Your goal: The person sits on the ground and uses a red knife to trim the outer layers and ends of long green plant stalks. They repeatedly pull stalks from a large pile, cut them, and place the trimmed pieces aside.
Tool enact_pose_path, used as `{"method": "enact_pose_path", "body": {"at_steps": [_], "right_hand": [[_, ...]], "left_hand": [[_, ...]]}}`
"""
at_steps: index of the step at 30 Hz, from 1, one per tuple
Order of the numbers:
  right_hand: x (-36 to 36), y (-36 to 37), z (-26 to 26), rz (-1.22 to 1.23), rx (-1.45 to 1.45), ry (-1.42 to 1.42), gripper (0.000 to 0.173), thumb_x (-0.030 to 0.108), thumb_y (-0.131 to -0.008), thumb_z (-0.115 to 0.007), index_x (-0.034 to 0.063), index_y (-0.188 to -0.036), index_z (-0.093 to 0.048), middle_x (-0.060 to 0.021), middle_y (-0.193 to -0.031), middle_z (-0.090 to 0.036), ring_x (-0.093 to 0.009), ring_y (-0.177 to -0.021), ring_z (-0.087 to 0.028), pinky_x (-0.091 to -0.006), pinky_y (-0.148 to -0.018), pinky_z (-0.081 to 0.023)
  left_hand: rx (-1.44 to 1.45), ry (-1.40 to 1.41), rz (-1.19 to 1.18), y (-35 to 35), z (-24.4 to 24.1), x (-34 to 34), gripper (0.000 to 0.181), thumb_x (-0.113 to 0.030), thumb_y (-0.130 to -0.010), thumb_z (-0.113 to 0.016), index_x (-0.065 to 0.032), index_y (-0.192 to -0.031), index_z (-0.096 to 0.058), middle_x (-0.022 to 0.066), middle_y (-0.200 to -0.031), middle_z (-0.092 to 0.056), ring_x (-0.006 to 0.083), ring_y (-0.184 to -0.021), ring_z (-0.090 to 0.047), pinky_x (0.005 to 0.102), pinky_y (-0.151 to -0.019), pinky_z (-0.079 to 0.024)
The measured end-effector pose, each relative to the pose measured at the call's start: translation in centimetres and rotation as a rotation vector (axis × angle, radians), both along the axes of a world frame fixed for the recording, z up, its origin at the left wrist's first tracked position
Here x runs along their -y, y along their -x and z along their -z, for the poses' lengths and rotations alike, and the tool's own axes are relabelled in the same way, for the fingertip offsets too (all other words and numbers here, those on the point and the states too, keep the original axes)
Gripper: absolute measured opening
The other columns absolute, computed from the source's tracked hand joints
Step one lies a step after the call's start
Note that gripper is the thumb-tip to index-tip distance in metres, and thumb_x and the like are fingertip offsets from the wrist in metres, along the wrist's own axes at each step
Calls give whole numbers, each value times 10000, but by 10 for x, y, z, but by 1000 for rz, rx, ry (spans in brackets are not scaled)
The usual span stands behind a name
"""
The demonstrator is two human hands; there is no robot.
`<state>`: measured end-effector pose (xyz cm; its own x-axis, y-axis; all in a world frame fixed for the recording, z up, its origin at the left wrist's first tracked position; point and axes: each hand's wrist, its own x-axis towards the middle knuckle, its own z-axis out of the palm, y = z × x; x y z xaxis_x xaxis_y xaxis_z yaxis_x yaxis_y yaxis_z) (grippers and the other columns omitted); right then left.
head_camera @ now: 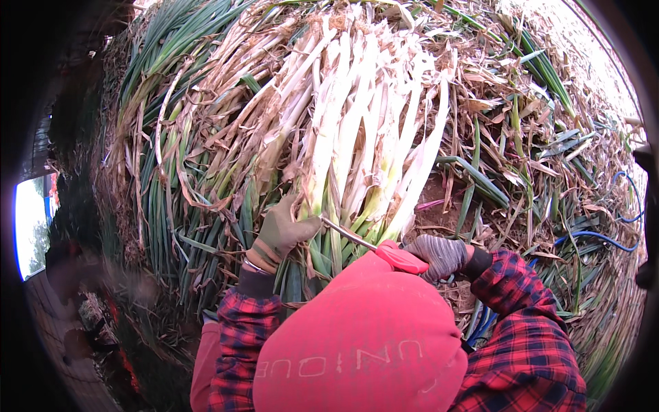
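Observation:
Before me lies a dense bundle of long green onions point(360, 113), white stems away from me and green leaves towards me. My left hand point(280, 229), in a greenish work glove, grips a stalk at the left side of the bundle, where white turns to green. Its thumb is by the tip of a thin metal nozzle point(350, 236). My right hand point(437, 255), in a grey knitted glove, holds the nozzle's red body point(401, 257), seemingly an air blow gun. Part of its grip is hidden in the hand.
More green onions point(170, 216) are heaped at the left. Dry husks and leaf scraps point(515, 154) cover the ground at the right. A blue hose point(597, 234) loops there. My red garment point(360, 329) fills the lower middle and hides what lies beneath.

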<state>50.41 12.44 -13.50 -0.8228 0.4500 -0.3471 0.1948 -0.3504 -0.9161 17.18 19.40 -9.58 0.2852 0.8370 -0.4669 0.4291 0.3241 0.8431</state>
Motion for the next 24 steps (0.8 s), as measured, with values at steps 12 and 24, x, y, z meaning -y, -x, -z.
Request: {"method": "enact_pose_path", "body": {"at_steps": [12, 24], "right_hand": [[-50, 25, 21, 253, 188, -21, 211, 177, -682, -769, 64, -693, -591, 7, -615, -579, -88, -557, -520, -301, -524, -431], [-159, 35, 56, 636, 199, 121, 212, 212, -701, -784, 64, -747, -639, 3, -614, -544, -114, -513, -501, -295, -470, -391]], "left_hand": [[119, 165, -83, 5, 1, -4, 331, -162, -904, -539, 61, -1136, -620, 91, -931, -704, 131, -807, -646, 266, -771, -513], [-28, 56, -48, -6, 0, -4, 315, -185, -869, -608, 39, -1084, -660, 23, -825, -659, 72, -725, -575, 253, -671, -483]]}}
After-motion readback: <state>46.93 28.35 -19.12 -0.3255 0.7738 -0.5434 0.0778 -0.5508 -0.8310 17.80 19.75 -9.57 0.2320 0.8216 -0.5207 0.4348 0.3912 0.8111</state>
